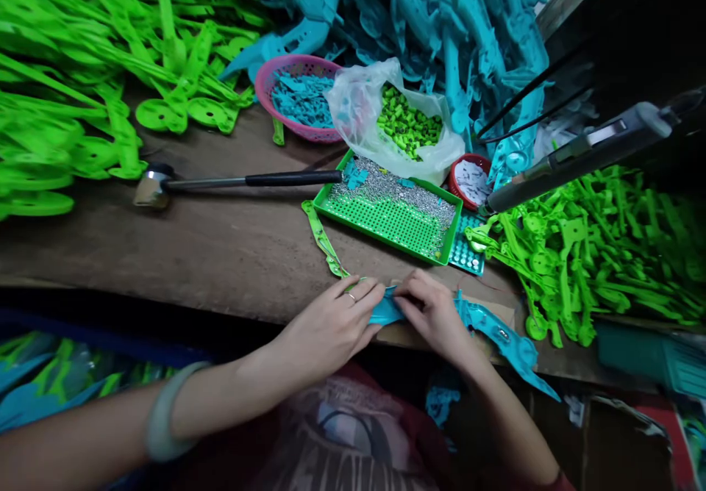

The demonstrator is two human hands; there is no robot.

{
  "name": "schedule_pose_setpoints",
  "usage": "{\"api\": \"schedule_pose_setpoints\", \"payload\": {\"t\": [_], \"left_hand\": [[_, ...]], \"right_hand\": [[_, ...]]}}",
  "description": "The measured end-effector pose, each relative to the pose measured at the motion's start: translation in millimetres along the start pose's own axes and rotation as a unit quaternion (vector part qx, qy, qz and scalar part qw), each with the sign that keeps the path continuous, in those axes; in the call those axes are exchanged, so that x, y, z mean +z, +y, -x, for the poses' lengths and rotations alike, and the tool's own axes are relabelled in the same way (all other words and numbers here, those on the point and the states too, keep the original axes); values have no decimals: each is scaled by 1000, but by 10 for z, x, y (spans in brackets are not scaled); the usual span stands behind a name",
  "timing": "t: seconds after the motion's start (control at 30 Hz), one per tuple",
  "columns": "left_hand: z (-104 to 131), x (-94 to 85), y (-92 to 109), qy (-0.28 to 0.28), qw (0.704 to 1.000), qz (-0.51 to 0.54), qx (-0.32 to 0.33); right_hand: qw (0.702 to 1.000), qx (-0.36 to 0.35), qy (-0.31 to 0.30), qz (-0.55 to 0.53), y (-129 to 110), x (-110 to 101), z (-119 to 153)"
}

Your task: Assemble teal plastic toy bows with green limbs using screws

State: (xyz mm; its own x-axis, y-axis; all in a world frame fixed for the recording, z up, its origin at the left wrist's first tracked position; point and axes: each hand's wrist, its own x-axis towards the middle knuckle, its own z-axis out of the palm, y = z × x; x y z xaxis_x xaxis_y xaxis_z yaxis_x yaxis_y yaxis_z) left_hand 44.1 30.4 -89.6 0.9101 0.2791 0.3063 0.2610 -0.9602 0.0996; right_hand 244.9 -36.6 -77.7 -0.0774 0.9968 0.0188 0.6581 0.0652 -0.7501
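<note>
A long blue molded plastic part [503, 333] lies at the table's front edge, its right end sticking out past the edge. My left hand [337, 320], with a ring and a bangle, is closed around the left end of this part. Fingertips of my right hand [433, 313] are pinched together at the part's middle, touching its upper side; whatever they pinch is hidden. A slim green plastic part [323, 241] runs from the tray's corner down to my left fingers. Just beyond my hands sits a green perforated tray [380, 220] with many small metal pieces, probably screws.
A hammer [237, 181] lies left of the tray. Behind are a pink basket [265, 87] of blue pieces and a plastic bag [358, 94] of green pieces. An electric screwdriver [579, 156] hangs at right. Green parts [623, 248] and blue parts [441, 20] are piled around.
</note>
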Motion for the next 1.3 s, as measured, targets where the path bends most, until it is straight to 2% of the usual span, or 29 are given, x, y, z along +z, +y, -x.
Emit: {"api": "schedule_pose_setpoints", "payload": {"t": [0.1, 0.23, 0.5, 0.67, 0.8, 0.97, 1.13, 1.23, 1.3], "left_hand": [[-1, 7, -7, 0, 1000, 0, -2], [-26, -22, -45, -8, 999, 40, -10], [-128, -32, -54, -30, 999, 32, -11], [-98, 65, -10, -17, 1000, 7, -6], [-70, 129, 31, -4, 1000, 3, 0], [-71, 149, 38, 8, 1000, 22, 3], [-109, 105, 47, -8, 1000, 2, 16], [-156, 76, 52, -25, 999, -11, 35], [-200, 64, 52, -41, 998, -18, 48]], "right_hand": [[999, 1, -21, 35, 5, -60, 35], [990, -38, -73, 113, 44, -121, 72], [984, -51, -128, 109, 111, -207, 10], [981, -36, -121, 149, 121, -147, -4], [974, -50, -90, 201, 131, -80, -17], [983, -35, -69, 164, 129, -65, 0], [965, -41, -88, 245, 107, -146, 65], [963, -78, -102, 238, 146, -253, 109], [967, -90, -88, 221, 204, -312, 146]]}}
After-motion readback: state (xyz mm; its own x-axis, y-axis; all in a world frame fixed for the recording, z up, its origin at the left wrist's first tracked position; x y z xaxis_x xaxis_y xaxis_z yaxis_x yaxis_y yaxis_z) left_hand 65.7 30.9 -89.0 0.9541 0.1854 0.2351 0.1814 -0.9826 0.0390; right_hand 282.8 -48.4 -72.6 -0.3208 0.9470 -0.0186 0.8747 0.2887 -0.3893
